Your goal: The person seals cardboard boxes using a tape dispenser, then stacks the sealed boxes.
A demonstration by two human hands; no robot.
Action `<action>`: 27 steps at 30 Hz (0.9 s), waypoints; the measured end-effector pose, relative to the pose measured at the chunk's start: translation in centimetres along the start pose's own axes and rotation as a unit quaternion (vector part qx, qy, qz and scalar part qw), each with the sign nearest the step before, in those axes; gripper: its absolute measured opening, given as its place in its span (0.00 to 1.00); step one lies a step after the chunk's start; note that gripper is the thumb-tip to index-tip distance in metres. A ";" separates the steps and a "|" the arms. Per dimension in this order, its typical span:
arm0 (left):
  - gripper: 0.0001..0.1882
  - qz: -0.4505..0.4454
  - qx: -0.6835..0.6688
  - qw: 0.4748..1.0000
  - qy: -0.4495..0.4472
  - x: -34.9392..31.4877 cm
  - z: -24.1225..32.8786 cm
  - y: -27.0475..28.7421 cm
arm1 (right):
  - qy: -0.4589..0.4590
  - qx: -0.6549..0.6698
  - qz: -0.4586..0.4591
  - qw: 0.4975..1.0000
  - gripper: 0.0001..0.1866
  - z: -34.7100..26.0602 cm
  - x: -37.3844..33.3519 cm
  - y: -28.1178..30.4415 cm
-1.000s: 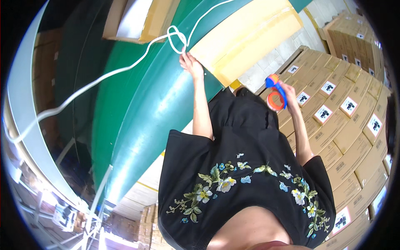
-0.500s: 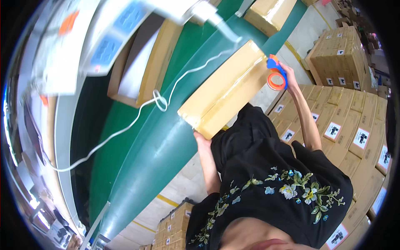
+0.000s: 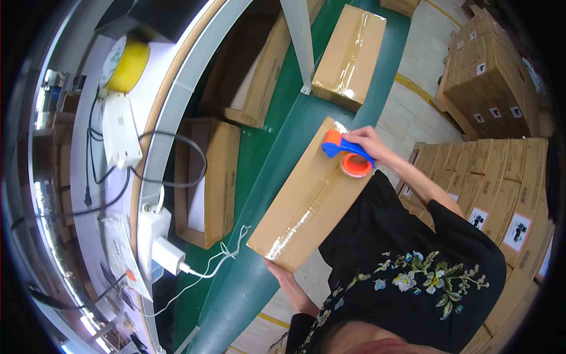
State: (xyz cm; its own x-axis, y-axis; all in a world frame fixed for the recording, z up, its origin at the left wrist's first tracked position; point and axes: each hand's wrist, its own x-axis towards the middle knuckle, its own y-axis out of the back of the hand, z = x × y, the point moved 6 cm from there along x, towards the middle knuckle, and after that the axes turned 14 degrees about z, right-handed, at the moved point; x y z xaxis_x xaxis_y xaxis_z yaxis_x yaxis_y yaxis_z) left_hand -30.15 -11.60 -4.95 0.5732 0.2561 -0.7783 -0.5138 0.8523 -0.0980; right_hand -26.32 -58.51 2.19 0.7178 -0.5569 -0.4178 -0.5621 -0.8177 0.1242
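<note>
Carton (image 3: 303,197), long and tape-seamed, lies slantwise on the teal work surface (image 3: 236,292), its near end toward the wearer's left side. Clear tape shines along the lengthwise seam, brightest near that end.

Right hand (image 3: 367,143): fingers curled round a tape dispenser (image 3: 352,147) with blue frame and orange head, above the far part of the carton. The orange-rimmed tape roll (image 3: 356,166) hangs on the wearer's side of the frame. Whether the head touches the cardboard cannot be told from this angle; the thumb and palm side are hard to make out.

Left hand (image 3: 279,271): at the near end of the carton, low against its edge. Fingers mostly hidden by the box — cannot tell whether they are spread or gripping.

Beyond the far end, well in line, a second taped carton (image 3: 352,56); a further one (image 3: 401,6) is cut off by the upper edge. To the left, two uncovered boxes (image 3: 224,183) (image 3: 265,82), the upper partly behind a grey metal post (image 3: 299,44). White charger (image 3: 168,255) sits in a white power strip (image 3: 152,227); its thin cable (image 3: 227,255) tangles beside the carton — loose end hard to trace. Lower-left bench clutter is too warped to identify.
</note>
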 end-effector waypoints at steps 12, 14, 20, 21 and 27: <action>0.33 -0.170 0.238 0.919 -0.265 -3.8 -3.2 -30.7 | 0.157 0.153 0.164 0.962 0.21 -20.6 21.0 25.5; 0.40 -0.069 0.397 0.751 -0.522 -2.6 2.1 -32.4 | 0.192 0.286 0.208 0.915 0.20 -19.8 18.8 27.8; 0.44 0.133 0.605 0.488 -0.615 9.1 18.9 -25.9 | 0.077 0.428 -0.028 0.900 0.25 -4.0 7.6 16.6; 0.38 0.101 0.612 0.477 -0.623 11.4 20.1 -25.5 | 0.062 0.380 0.043 0.922 0.24 -1.9 5.9 15.2; 0.17 0.009 0.652 0.547 -0.526 16.6 22.8 -23.6 | -0.093 0.347 -0.033 0.933 0.23 1.5 0.4 3.0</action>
State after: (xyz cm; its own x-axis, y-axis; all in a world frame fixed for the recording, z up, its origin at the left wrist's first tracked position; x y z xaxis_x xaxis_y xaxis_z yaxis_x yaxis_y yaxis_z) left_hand 6.07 -17.04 -1.43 0.9777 -0.1932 0.0819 -0.0271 0.2708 0.9623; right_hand -28.32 -60.97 0.99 0.7129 -0.4205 -0.5613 -0.6959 -0.5228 -0.4923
